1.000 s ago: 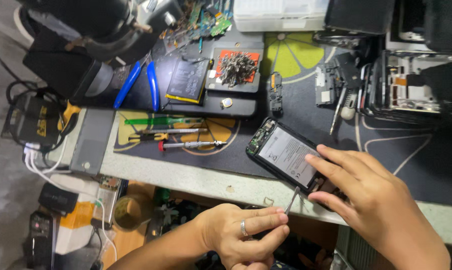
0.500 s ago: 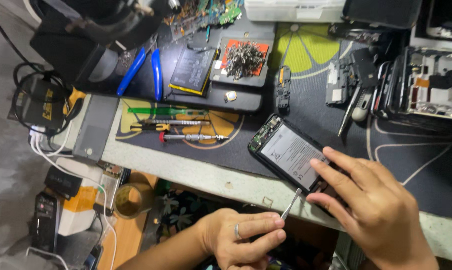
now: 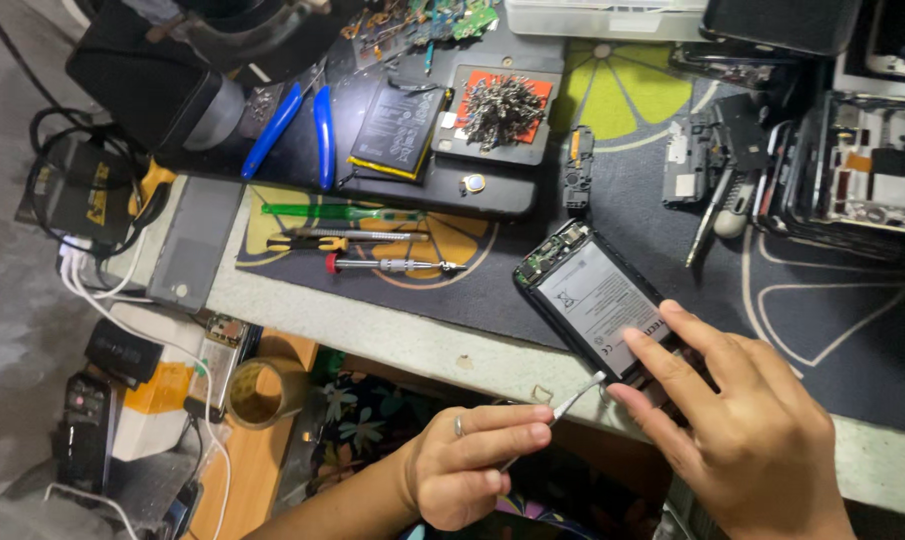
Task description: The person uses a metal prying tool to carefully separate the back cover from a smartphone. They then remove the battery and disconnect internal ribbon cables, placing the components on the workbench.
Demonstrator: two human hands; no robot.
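Note:
An opened black smartphone (image 3: 594, 300) lies back side up on the dark work mat, its battery and circuit board exposed. My right hand (image 3: 742, 430) rests on the phone's near end, fingers spread over the battery and pressing it down. Just off the table's front edge, my left hand (image 3: 467, 465), with a ring on one finger, pinches metal tweezers (image 3: 570, 402). The tweezer tip points at the phone's near corner, beside my right thumb.
A loose battery (image 3: 397, 118), a tray of screws (image 3: 502, 100) and blue-handled pliers (image 3: 297, 125) lie on a black pad at the back. Screwdrivers (image 3: 372, 240) lie mid-mat. Dismantled phone frames (image 3: 852, 170) crowd the right. Tape roll (image 3: 262, 392) and cables sit below left.
My left hand has risen from below the table edge and brought the tweezers up to the phone's near corner. My right hand has stayed on the phone.

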